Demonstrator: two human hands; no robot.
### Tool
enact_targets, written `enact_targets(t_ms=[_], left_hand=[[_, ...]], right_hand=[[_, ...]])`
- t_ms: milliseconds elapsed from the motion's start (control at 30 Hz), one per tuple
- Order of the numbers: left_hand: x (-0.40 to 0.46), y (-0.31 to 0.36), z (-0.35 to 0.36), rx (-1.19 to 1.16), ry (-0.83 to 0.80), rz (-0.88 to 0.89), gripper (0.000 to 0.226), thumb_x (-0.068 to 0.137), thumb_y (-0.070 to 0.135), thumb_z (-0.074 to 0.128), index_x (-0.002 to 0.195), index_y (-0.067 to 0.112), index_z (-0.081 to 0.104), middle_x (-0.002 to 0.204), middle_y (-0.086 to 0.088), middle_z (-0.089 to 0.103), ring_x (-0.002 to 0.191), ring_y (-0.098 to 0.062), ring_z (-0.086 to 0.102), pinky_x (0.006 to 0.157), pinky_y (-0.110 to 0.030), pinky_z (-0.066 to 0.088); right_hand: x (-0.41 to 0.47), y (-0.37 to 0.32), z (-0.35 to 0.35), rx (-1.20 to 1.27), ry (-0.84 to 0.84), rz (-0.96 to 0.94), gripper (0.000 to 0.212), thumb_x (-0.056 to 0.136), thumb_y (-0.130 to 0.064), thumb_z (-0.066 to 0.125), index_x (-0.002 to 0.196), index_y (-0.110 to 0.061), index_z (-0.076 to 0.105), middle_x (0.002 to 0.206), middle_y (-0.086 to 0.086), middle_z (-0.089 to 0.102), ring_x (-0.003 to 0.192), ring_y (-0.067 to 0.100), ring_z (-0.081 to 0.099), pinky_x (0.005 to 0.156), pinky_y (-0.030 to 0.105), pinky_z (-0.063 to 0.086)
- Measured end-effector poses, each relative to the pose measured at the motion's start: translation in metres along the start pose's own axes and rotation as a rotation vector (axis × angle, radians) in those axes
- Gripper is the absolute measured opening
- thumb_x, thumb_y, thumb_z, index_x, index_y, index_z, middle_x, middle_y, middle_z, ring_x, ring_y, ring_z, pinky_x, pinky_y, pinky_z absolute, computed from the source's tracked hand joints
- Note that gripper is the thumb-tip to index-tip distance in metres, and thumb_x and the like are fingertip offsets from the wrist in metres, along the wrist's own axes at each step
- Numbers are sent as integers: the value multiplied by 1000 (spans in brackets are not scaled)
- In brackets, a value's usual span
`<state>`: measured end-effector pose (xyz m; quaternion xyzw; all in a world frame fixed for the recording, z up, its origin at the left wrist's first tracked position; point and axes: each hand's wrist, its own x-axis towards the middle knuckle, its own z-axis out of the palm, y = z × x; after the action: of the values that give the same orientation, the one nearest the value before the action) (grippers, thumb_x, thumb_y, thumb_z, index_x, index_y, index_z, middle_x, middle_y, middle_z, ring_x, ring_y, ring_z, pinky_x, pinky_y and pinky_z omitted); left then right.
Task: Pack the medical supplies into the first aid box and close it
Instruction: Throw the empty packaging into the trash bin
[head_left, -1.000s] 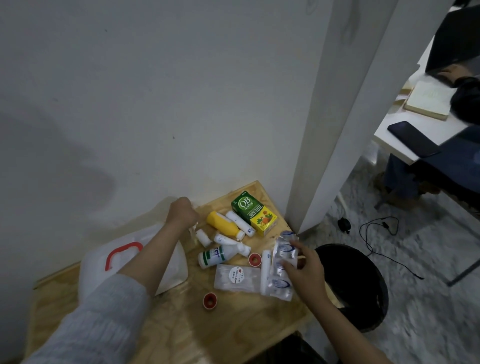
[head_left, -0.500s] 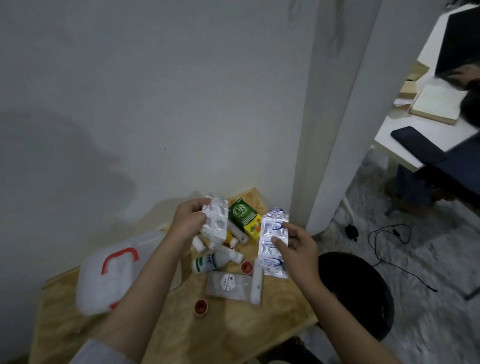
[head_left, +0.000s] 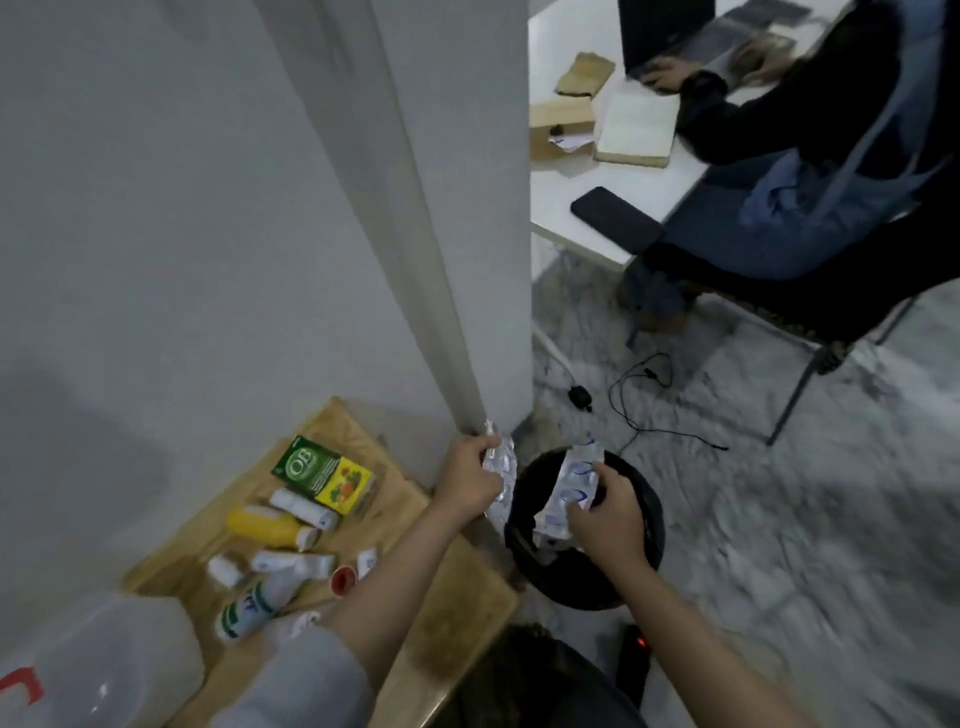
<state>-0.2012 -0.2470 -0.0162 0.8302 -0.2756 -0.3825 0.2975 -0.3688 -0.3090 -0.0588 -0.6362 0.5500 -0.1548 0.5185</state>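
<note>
My left hand (head_left: 467, 480) grips a silver blister pack (head_left: 501, 480) just past the right edge of the wooden table (head_left: 457, 613). My right hand (head_left: 610, 514) holds a white and blue blister pack (head_left: 571, 491) over the black bin (head_left: 644, 545). On the table lie a green and yellow box (head_left: 324, 475), a yellow bottle (head_left: 265, 525), a green and white bottle (head_left: 257, 605), several small white tubes and a red cap (head_left: 344, 579). The translucent first aid box (head_left: 98, 670) with a red handle sits at the lower left.
A white pillar corner (head_left: 452, 322) rises beside the table. Another person sits on a chair at a white desk (head_left: 597, 197) at the upper right, with a phone and notebook on it. A black cable (head_left: 649, 405) lies on the marbled floor.
Both hands have carried their blister packs rightwards, off the table and over the black bin. The view has swung to the right, pushing the table and first aid box to the lower left.
</note>
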Motion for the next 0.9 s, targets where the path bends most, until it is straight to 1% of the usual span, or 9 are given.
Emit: enact_targets(t_ms=[67,133,167,233,333,433,667,767,900], left_hand=[[13,-2,28,78,-88,-6,60,70,-4,54,130,5,56,128,-13,57,118,-28,57,94,-23,42],[24,-5,50,113,-151,-17,57,72,5,56,129,5,57,122,-12,62,109,-26,62,89,-25,46],[27,-6,60,114,-179,-30,55,73,10,58,128,6,57,119,-12,65,106,-25,64,87,-26,49],[33,-12,75,132,-227,-76,54,77,14,62,131,8,54,125,-10,61,112,-25,60,90,-27,47],[34,-22,84,188,-250,-170,60,81,23,63,137,12,45,144,-14,43,124,-29,50,97,-29,43],[21,-23,80,166,-252,-210,59,88,26,59,142,14,37,150,-10,33,129,-28,45,92,-29,43],[-45,-18,39,-180,20,-94,38,93,14,54,131,10,51,124,-2,53,109,-12,53,82,-15,41],[-82,-32,7,-317,199,-5,29,91,6,55,119,13,58,115,1,60,95,-2,56,73,-2,44],[-129,-66,-42,-401,405,68,22,92,6,54,110,16,62,107,7,64,100,-1,59,75,-3,45]], right_hand=[[9,19,-6,-75,-15,48,17,77,-3,49,85,-17,55,89,9,51,62,12,44,54,17,30],[17,36,-12,-132,-52,130,17,76,-3,47,78,-19,43,88,10,47,58,8,40,52,17,29],[20,43,-15,-142,-76,169,15,74,-6,49,85,-16,45,92,11,49,63,11,46,55,19,35],[23,55,-19,-157,-96,198,40,70,-15,54,110,-15,51,109,12,55,90,24,59,73,31,49],[16,57,-27,-168,-114,243,61,78,-16,62,135,-13,40,138,17,43,127,33,43,101,40,39],[7,61,-27,-163,-145,301,64,86,-18,59,142,-7,31,148,15,31,133,32,37,105,38,37],[-28,38,7,-63,-98,181,43,86,-20,61,127,-12,50,126,10,56,114,25,56,93,37,50],[-50,6,29,-15,-78,38,37,89,-21,59,124,-14,53,122,2,57,110,17,55,90,28,47],[-87,-42,63,8,-68,-243,31,89,-17,58,119,-14,58,112,-3,59,104,9,54,87,23,44]])
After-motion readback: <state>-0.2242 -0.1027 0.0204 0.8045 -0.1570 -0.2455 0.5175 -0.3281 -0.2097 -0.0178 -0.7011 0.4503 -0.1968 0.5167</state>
